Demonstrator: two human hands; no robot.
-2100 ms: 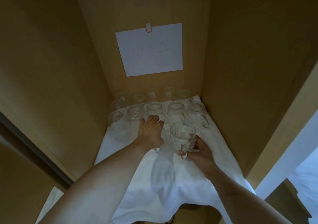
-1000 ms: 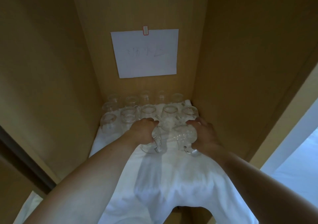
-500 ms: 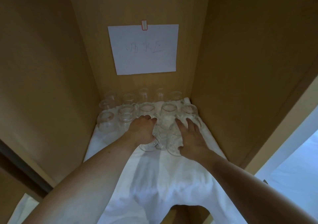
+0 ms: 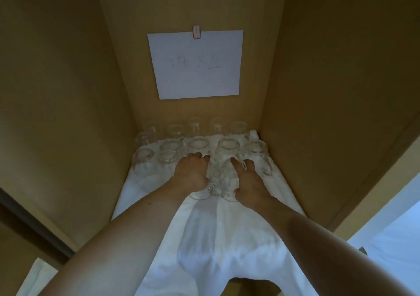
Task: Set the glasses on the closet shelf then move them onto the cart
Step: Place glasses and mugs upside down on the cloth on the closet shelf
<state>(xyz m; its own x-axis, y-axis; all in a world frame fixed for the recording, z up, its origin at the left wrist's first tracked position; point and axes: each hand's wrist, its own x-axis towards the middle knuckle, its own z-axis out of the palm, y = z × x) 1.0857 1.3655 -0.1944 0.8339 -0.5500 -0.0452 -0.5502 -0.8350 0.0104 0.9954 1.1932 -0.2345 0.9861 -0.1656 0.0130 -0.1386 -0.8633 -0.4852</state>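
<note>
Both arms reach deep into a wooden closet compartment, the hands side by side on a white cloth (image 4: 227,239) that covers the shelf and hangs over its front edge. The left hand (image 4: 192,173) is laid over a clear glass (image 4: 200,193), whose lower part shows just below the wrist; the fingers curve down over the glass's top, and it looks like a grasp, though the hand hides most of the contact. The right hand (image 4: 248,182) grasps a second glass (image 4: 228,182) from its right side, fingers spread across the rim and upper wall, thumb low against the glass near its base. These two glasses stand touching or nearly touching between the hands, with what seems to be a handle in the gap between them. Beyond the fingertips, toward the back wall, more clear glasses (image 4: 228,147) stand in rows on the cloth; others sit just left of the left hand (image 4: 143,164) and just right of the right hand (image 4: 258,153). The rearmost row is dim and hard to count. Above the hands, on the back panel, hangs a white sheet of paper (image 4: 196,68) with faint handwriting, fixed at its top edge by a small red-bordered label (image 4: 196,32).
</note>
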